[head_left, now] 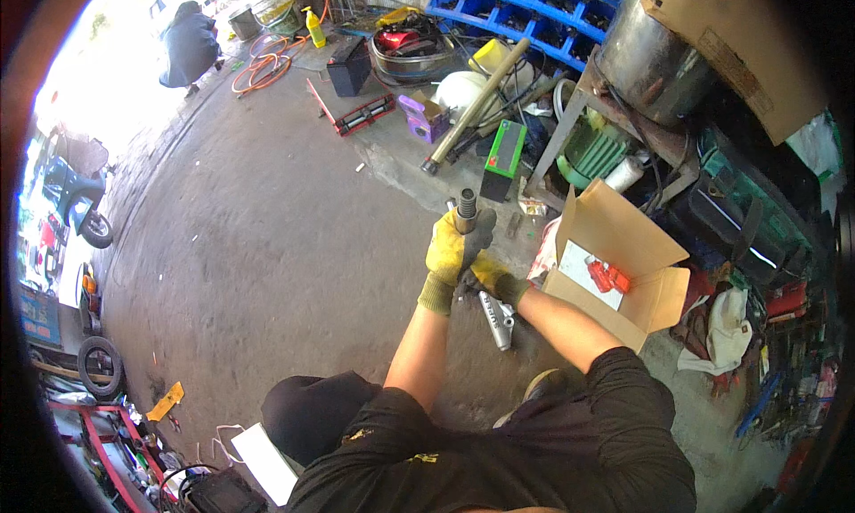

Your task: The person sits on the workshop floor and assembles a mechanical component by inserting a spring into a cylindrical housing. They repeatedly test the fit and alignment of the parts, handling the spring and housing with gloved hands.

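Both my hands wear yellow work gloves with dark grey palms and fingers. My left hand [450, 248] is wrapped round a metal tube with a ribbed, spring-like upper end [466, 203] that sticks up above the fist. Just below and to the right, my right hand [492, 277] is closed close against it; its fingers are partly hidden, and what it grips does not show clearly. A silver metal fork leg [496, 321] with printed lettering shows under the right hand, slanting toward me. Whether it joins the tube cannot be made out.
An opened cardboard box [655, 308] with red packets stands right. Ahead lie a green-topped battery [506, 148], a purple box [422, 117], a black battery [348, 68] and a long pole [481, 99]. Blue bins [499, 16] stand behind. A person [188, 45] crouches far left; a tyre [100, 368] stands left.
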Tool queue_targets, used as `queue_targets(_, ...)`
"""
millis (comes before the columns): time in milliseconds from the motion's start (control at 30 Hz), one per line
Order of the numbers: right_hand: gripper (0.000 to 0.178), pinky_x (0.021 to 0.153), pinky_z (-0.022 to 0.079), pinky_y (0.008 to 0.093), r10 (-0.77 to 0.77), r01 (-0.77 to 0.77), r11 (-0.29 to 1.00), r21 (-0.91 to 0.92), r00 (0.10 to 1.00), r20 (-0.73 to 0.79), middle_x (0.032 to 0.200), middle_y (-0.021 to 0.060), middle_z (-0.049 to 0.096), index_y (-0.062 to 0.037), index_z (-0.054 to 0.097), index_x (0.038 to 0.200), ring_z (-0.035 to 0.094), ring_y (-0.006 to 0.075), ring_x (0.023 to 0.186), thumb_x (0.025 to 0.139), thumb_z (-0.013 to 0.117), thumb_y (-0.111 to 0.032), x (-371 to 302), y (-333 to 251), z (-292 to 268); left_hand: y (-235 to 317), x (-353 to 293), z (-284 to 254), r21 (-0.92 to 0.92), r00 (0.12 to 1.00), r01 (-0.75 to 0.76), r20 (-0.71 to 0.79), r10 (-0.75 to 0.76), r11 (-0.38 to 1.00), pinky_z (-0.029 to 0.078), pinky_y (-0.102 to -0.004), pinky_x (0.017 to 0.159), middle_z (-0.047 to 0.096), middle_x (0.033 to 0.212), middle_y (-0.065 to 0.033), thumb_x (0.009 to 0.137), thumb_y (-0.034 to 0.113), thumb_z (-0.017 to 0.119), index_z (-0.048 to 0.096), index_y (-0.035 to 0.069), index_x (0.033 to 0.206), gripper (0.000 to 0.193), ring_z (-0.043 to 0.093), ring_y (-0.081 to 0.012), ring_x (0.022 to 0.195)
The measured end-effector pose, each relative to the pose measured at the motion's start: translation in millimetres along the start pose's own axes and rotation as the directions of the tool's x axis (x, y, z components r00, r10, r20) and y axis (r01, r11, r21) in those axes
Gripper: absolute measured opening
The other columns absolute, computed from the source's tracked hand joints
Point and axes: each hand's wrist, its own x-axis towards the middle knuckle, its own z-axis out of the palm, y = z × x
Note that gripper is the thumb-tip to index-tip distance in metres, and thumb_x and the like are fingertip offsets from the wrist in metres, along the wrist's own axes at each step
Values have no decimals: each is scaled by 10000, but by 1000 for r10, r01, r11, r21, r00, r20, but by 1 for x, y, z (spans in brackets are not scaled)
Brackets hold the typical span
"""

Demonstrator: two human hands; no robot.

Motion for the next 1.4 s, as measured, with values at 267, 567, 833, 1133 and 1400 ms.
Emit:
queue_targets(267, 313, 892, 557, 488, 21, -95, 927, -363, 979, -204, 1089, 203, 775, -84, 772, 1152, 720, 390, 1074, 990, 635, -314, -18, 4, 22, 2, -13, -2, 2, 1000, -12, 18, 11, 1000, 527, -290, 634, 715, 788, -9, 945, 208, 836, 734, 52, 907, 190, 641, -97, 674)
queue_targets(567, 386, 877, 581, 488, -590, 273, 585, -764, 789, -170, 1094, 163, 793, -124, 747, 1228, 749, 373, 1036, 1054, 572, -421, -15, 34, 37, 18, -41, -6, 208, 977, -213, 27, 212, 955, 515, -273, 603, 695, 738, 0, 960, 186, 802, 703, 41, 851, 207, 626, -75, 661)
queue_targets(833, 427, 936, 563, 469, -366, 193, 631, -752, 928, -68, 1134, 158, 781, -108, 721, 1268, 732, 364, 1100, 1007, 625, -432, -10, 54, 42, 16, -50, -8, 217, 987, -156, -1, 160, 964, 563, -330, 685, 746, 788, -58, 916, 221, 857, 765, 33, 957, 214, 667, -126, 705)
queue_targets(1133, 433, 973, 546, 438, -58, 39, 844, -535, 998, -20, 1230, 174, 747, -92, 617, 1405, 711, 353, 1127, 1006, 594, -258, -3, 12, 28, 27, -15, -4, 17, 997, -75, 3, 75, 997, 518, -265, 630, 707, 790, 25, 969, 166, 814, 740, 38, 913, 158, 617, -66, 699)
queue_targets(1400, 352, 960, 607, 366, 254, -372, 889, 268, 886, 388, 1261, 116, 700, -74, 599, 1394, 710, 196, 1126, 1058, 588, -182, -29, -29, -45, 41, 4, -28, -148, 988, -136, 47, 144, 980, 539, -282, 722, 715, 934, -2, 919, 151, 852, 712, 66, 1097, 242, 644, -96, 791)
